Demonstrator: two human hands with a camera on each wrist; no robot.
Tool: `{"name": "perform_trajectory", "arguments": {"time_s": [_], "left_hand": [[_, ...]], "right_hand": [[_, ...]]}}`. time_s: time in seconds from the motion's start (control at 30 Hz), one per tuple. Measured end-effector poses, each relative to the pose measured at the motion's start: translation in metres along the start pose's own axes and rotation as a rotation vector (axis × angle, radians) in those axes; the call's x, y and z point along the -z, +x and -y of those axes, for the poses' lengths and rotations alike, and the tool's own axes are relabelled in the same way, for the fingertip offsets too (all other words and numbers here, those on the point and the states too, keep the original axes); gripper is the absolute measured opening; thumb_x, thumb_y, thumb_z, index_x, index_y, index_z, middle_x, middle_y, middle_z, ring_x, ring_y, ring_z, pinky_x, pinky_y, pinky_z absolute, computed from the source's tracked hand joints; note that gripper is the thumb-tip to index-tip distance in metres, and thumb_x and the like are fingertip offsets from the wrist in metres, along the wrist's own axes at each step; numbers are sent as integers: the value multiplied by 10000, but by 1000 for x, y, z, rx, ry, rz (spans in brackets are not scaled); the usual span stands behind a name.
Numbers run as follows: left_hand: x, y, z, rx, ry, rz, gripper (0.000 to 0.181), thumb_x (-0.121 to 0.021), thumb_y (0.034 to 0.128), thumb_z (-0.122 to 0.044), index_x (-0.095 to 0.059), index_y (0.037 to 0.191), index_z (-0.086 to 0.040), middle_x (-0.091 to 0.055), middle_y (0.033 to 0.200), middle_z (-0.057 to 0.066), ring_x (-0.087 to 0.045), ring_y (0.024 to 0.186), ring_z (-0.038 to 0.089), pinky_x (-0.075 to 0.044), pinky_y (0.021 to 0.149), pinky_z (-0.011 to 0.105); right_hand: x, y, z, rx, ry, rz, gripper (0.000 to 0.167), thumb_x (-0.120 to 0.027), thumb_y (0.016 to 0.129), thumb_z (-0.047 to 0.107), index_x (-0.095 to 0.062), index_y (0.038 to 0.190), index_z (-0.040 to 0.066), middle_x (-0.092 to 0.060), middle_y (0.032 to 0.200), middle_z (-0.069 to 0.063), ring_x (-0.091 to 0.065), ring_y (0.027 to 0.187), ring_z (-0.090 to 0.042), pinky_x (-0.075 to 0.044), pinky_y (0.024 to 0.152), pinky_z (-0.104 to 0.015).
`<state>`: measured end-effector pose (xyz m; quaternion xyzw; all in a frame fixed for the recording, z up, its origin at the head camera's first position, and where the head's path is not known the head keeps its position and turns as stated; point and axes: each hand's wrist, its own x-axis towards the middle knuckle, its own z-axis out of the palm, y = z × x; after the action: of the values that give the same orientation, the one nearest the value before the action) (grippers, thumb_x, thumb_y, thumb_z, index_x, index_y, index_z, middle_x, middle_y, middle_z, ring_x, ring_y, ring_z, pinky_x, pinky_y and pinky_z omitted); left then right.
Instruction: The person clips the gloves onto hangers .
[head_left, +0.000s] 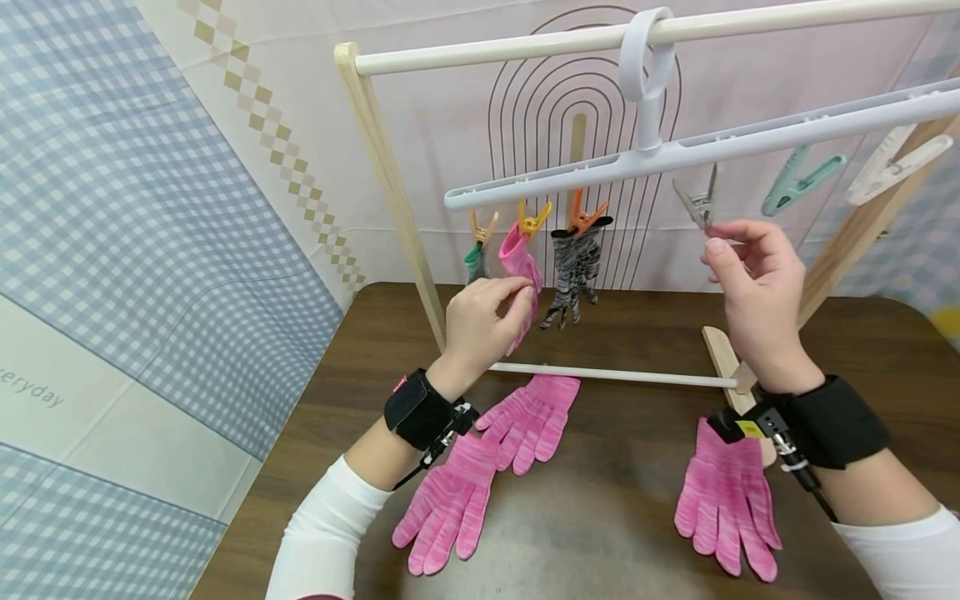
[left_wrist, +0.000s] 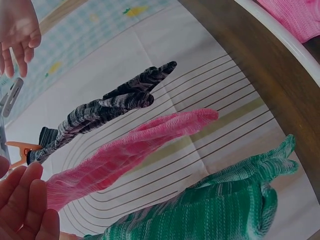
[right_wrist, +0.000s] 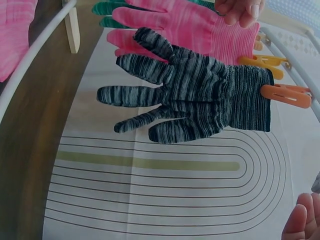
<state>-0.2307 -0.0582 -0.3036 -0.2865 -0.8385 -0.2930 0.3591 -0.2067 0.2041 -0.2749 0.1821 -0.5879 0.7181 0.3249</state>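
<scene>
Brown table [head_left: 615, 533] beside checked cloth [head_left: 217, 183]

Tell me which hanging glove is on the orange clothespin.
The black-and-grey striped glove. Only it hangs from the orange clothespin; the hanging pink glove is on a yellow clothespin, the green glove on a beige clothespin.
</scene>
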Motion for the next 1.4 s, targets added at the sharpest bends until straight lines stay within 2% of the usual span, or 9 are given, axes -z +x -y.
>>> {"name": "perform_trajectory", "arguments": {"time_s": [0.17,0.33,0.5,0.87,1.03,1.2,1.4], "left_hand": [[1,-1,1,1,4,-6,198,-533,844,-201,-695,901,-103,-693,807,-4,-607,732,105,-462,620,237],[1,-2,1,14,1,4,200,-532,846,-208,-695,904,-105,-693,812,-5,-609,742,108,-464,621,240],[1,-3,2,25,2,13,205,-528,849,-212,-694,905,-106,-695,824,2,-614,748,118,-470,624,243],[1,-10,4,48,0,36,214,-528,846,-206,-695,922,-96,-696,848,15,-614,752,127,-473,635,241],[1,-13,4,47,-1,42,219,-523,852,-208,-692,927,-91,-697,850,21,-620,761,135,-475,644,250],[0,-16,6,47,-4,46,215,-524,851,-206,-690,920,-89,-694,818,19,-612,735,132,-462,616,250],[-1,-19,7,47,-16,45,216,-524,850,-206,-692,912,-84,-692,800,18,-610,712,140,-453,594,248]], "right_hand": [[0,2,2,17,40,-25,177,-550,817,-32,-528,988,6,-569,924,-61,-551,738,-108,-408,623,-160],[1,4,5,12,21,-4,230,-518,852,7,-512,1081,-10,-548,983,-65,-564,814,-116,-408,671,-167],[0,4,9,2,14,18,240,-487,874,22,-529,1107,-19,-550,1001,-62,-576,874,-118,-427,701,-165],[-3,7,15,2,84,18,225,-510,843,-26,-547,1064,-44,-585,977,-79,-580,865,-135,-439,695,-165],[-5,9,18,5,86,12,224,-524,827,-38,-555,1049,-36,-599,962,-76,-562,833,-121,-437,697,-164],[-8,12,20,12,70,16,195,-479,867,-9,-561,1041,-43,-605,960,-75,-566,849,-136,-439,709,-171],[-10,14,22,-2,132,5,192,-449,899,46,-583,983,-63,-616,929,-90,-572,874,-167,-448,699,-192]]}}
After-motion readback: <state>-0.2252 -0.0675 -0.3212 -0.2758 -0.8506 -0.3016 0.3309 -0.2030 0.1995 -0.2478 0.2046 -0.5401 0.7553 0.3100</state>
